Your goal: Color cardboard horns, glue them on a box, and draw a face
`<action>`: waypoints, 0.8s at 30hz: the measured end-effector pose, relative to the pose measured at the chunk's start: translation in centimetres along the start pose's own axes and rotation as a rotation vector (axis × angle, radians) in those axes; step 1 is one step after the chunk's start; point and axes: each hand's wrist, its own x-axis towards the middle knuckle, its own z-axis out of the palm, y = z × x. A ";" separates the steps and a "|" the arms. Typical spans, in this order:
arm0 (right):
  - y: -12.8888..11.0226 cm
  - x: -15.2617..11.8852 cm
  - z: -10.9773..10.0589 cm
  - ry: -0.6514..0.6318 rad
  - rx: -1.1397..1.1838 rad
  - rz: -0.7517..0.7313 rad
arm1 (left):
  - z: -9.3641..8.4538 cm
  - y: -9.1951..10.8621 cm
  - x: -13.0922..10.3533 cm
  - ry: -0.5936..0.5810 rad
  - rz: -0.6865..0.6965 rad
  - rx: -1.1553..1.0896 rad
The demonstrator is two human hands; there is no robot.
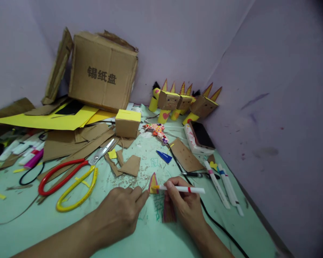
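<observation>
My right hand (185,204) is closed round a white marker (190,189) with a red band. The marker's tip touches a small pointed cardboard piece (153,184), yellow inside with a reddish-purple edge. My left hand (123,209) rests on the table at that piece's left side, its fingers bent and close together; the fingertips meet the piece's edge, and whether they grip it is hidden. Partly under my right hand lies another cardboard piece (169,211) with dark purplish edges.
Red-and-yellow scissors (93,162), cardboard scraps (130,165) and a small yellow-topped box (127,127) lie left. Behind are a large carton (103,71), a patterned glue gun (157,132) and cardboard figures (169,100). A black cable (212,219), markers (227,184) and a phone (201,134) are right.
</observation>
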 end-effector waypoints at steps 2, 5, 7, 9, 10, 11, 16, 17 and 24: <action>-0.2 0.1 0.1 -0.035 -0.021 -0.020 | 0.0 0.0 0.1 0.006 -0.003 -0.005; -0.2 0.5 0.1 -0.040 -0.017 -0.022 | 0.1 0.0 0.1 0.004 -0.007 -0.016; -0.1 0.8 0.1 0.000 0.004 -0.004 | 0.2 0.0 0.0 -0.002 -0.011 -0.018; 0.0 1.0 0.0 0.032 0.016 0.000 | 0.3 0.0 0.0 -0.004 -0.014 -0.013; 0.0 1.1 0.0 0.038 0.016 -0.004 | 0.2 0.0 0.0 -0.005 -0.016 -0.012; 0.0 1.2 0.0 0.038 0.013 -0.011 | 0.2 0.0 0.0 -0.006 -0.017 -0.011; -0.2 0.9 0.0 0.028 0.004 0.022 | -0.1 0.0 0.1 -0.029 -0.027 0.005; -0.3 0.8 -0.1 0.021 0.018 0.046 | -0.1 0.0 0.1 -0.037 -0.030 0.002; -0.1 0.5 -0.3 -0.034 0.101 0.081 | 0.0 0.1 0.1 -0.028 -0.020 -0.005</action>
